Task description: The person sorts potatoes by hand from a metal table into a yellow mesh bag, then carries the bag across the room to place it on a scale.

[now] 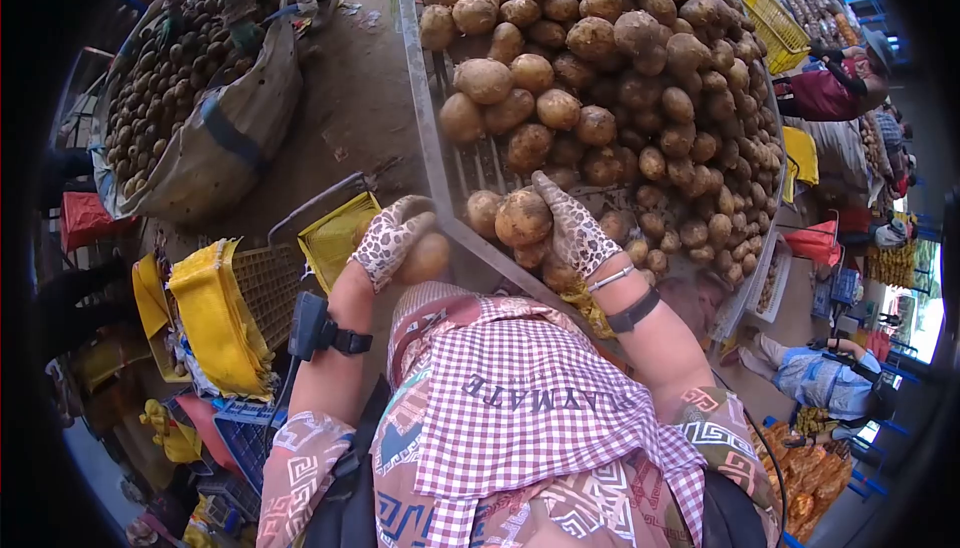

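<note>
Below the table edge point(424, 128), left hand point(388, 238) cups a potato point(428, 259) (right hand point(578, 234) grips a second potato point(522, 216)).

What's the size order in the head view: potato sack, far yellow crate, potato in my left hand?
1. Potato sack
2. Yellow crate, shrunk by distance
3. Potato in left hand, partly covered

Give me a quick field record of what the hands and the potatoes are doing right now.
left hand: gloved, closed round a held potato, just off the table's edge
right hand: gloved, fingers stretched out, lying against a table potato
sorting table: metal, slatted, heaped with a potato pile
sack: on the floor at left, full of potatoes
yellow crate: below the left hand
other people: one upper right, one lower right
</note>
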Demonstrator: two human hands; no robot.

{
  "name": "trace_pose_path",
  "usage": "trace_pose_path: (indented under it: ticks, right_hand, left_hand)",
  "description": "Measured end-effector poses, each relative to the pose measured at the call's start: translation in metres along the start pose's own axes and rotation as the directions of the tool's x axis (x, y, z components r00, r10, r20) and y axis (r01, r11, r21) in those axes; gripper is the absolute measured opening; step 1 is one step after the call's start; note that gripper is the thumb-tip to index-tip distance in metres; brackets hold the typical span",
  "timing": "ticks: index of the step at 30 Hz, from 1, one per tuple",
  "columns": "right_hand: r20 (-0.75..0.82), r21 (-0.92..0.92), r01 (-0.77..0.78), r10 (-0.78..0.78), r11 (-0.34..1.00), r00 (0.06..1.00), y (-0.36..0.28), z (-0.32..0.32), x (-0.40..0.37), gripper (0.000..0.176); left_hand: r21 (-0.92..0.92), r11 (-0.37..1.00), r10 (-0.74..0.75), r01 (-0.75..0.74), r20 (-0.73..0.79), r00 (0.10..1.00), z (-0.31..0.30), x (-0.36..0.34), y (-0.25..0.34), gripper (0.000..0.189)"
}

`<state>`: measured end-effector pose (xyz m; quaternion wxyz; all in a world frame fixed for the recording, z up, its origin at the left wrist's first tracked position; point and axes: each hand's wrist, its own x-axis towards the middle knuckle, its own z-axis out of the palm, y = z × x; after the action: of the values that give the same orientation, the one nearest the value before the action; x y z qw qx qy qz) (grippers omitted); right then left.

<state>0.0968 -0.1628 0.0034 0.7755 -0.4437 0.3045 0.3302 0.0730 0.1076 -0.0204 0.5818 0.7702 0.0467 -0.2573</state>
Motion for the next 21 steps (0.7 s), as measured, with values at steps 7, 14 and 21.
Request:
trace_pose_path:
  ticks: [7, 14, 21]
  right_hand:
    - [0.212, 0.403, -0.167, 0.086, 0.9, 0.973, -0.008, -0.017, -0.024, 0.06]
    - [0.129, 0.352, -0.208, 0.172, 0.913, 0.977, 0.032, -0.04, -0.027, 0.049]
    - [0.165, 0.447, -0.169, 0.105, 0.879, 0.981, 0.033, -0.024, -0.017, 0.045]
  left_hand:
    - [0.423, 0.889, 0.051, -0.176, 0.289, 0.956, -0.005, 0.023, 0.064, 0.056]
    - [0.811, 0.501, -0.263, -0.301, 0.474, 0.84, 0.039, 0.092, 0.092, 0.062]
    - [0.729, 0.539, -0.245, -0.421, 0.614, 0.75, 0.045, 0.102, 0.094, 0.05]
